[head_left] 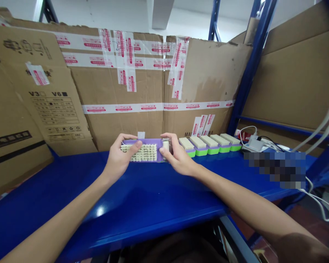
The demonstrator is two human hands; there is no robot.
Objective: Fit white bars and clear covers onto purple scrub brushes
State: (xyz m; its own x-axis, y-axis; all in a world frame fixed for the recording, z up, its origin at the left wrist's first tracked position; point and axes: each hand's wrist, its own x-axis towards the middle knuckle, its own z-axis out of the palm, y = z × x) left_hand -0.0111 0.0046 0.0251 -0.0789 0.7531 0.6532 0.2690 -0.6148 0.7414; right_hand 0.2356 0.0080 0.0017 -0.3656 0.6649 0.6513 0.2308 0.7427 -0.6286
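purple brush (142, 151) (bristles up) pinched by left hand (119, 159); right hand (178, 157) grips its end.

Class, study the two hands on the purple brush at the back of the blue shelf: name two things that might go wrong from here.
1. The right hand works close beside the row of green brushes; a sideways nudge might knock them over.
2. The left hand grips the purple brush mostly by one end, so it might tip or slip onto the blue shelf.
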